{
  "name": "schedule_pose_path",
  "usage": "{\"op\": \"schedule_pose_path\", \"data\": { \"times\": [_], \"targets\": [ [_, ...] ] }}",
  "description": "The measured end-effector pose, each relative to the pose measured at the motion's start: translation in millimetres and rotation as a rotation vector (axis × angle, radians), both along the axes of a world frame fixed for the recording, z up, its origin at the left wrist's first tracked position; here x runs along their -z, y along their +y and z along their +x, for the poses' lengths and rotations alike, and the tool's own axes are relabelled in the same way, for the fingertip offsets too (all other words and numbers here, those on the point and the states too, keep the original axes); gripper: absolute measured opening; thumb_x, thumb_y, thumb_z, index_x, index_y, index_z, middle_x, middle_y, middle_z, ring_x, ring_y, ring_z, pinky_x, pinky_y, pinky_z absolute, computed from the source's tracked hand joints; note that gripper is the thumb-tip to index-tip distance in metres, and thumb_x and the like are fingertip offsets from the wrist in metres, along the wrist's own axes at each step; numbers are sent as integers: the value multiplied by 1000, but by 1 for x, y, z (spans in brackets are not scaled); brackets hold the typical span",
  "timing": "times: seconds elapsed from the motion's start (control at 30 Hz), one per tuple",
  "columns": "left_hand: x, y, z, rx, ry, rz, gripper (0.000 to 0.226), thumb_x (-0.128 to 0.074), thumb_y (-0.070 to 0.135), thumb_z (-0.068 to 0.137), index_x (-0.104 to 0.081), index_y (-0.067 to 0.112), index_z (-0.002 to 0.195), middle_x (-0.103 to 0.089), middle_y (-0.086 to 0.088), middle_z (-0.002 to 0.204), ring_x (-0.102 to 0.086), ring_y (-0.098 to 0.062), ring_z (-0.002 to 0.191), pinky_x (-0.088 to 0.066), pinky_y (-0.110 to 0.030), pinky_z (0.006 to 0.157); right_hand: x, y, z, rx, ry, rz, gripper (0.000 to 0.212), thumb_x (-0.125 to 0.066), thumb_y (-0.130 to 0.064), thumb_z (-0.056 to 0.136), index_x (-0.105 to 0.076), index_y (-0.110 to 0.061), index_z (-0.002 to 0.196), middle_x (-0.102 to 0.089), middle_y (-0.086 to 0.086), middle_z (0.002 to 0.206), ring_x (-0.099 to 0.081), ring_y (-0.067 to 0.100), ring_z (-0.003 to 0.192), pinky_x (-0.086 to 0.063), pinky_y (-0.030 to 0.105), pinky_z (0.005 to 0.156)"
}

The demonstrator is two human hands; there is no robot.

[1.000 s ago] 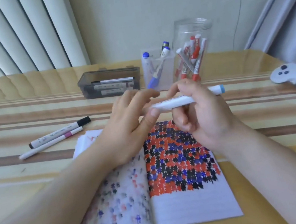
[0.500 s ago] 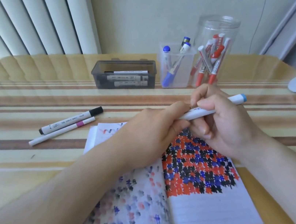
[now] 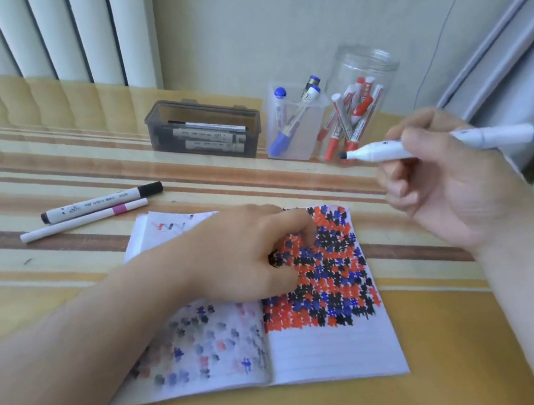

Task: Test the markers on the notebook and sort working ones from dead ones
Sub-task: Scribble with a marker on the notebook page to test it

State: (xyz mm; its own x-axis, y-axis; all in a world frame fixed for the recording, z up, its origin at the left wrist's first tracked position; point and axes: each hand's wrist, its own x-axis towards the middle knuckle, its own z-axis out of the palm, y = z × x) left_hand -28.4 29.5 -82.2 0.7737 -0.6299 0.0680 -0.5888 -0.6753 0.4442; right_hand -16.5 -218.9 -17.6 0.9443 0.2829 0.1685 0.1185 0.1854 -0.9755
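My right hand is raised above the table, off to the right of the notebook, with its fingers curled round a white marker that lies roughly level, its dark uncapped tip pointing left and a pale blue end sticking out past my knuckles on the right. My left hand rests on the open notebook near the spine, fingers curled under; I think it is pinching something small and dark against the page, perhaps the marker's cap, but the blur keeps me from being sure. The notebook lies flat in front of me, its right page packed with red, blue and black scribbles over the upper part, its left page showing fainter blotches of the same colours. To the left of it, on the striped table top, lie a thick white marker with a black cap and, just beside it on my side, a thin white pen with a pink band. Further back stand a dark translucent box holding white markers laid flat, a clear square cup with blue-capped markers upright in it, and, touching or nearly touching that, a clear round jar of red-capped markers.
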Motion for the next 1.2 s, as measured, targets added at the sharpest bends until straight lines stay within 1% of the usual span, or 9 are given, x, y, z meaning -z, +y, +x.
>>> {"op": "schedule_pose_path", "data": {
  "times": [0.1,0.2,0.3,0.43,0.67,0.8,0.87,1.03,1.2],
  "targets": [
    [3,-9,-10,55,-152,113,46,-54,64,81,-55,53,125,-52,13,93,-50,-8,93,-39,-33,85,13,-1,-31,-58,-72,-190,21,-77,-15,68,-56,-17,70,-44,8,52,-37,16,46,-28,21,45],
    [3,-19,-24,98,-185,162,55,-50,79,77,-51,60,129,-43,16,90,-47,-9,98,-35,-34,88,44,-11,-73,-48,-44,-371,17,-72,-23,66,-58,-16,73,-51,7,58,-44,18,49,-35,23,45],
    [1,-24,-31,130,-126,203,68,-55,88,72,-46,61,133,-45,14,97,-48,-10,102,-37,-37,92,69,-19,-100,54,-5,-493,13,-70,-30,65,-65,-21,73,-60,4,61,-49,18,53,-40,26,48],
    [-2,-26,-32,148,-65,203,72,-58,90,69,-44,62,134,-44,16,96,-48,-11,101,-37,-36,90,79,-14,-110,284,-71,-510,16,-74,-12,69,-61,-21,66,-57,0,57,-45,12,51,-36,23,47],
    [-1,-24,-29,159,-40,193,70,-60,90,67,-46,64,131,-44,16,95,-46,-8,97,-37,-35,87,80,-6,-107,263,-64,-613,33,-80,1,81,-60,-19,66,-57,1,55,-45,10,49,-37,22,45],
    [0,-24,-28,162,-34,179,70,-61,89,68,-48,63,132,-45,17,94,-47,-10,98,-37,-35,88,80,-6,-104,266,-50,-603,16,-75,-24,70,-61,-22,66,-59,7,60,-48,18,55,-39,31,52],
    [1,-24,-28,163,-34,179,70,-61,89,68,-48,62,131,-45,17,96,-46,-10,100,-38,-36,90,82,-8,-103,263,-38,-586,18,-71,-36,65,-61,-21,67,-56,5,56,-46,20,54,-37,31,53],
    [-1,-23,-29,168,-26,184,70,-61,89,69,-48,61,132,-46,17,97,-46,-10,100,-38,-36,92,80,-6,-102,293,27,-511,14,-70,-21,74,-58,-18,68,-54,9,52,-46,19,43,-37,22,42],
    [-2,-24,-29,163,-34,197,69,-61,89,69,-48,62,132,-43,18,93,-45,-10,95,-32,-34,83,80,-6,-101,359,56,-471,28,-73,-28,76,-52,-12,64,-55,13,51,-48,19,43,-35,23,40]
  ]
}}
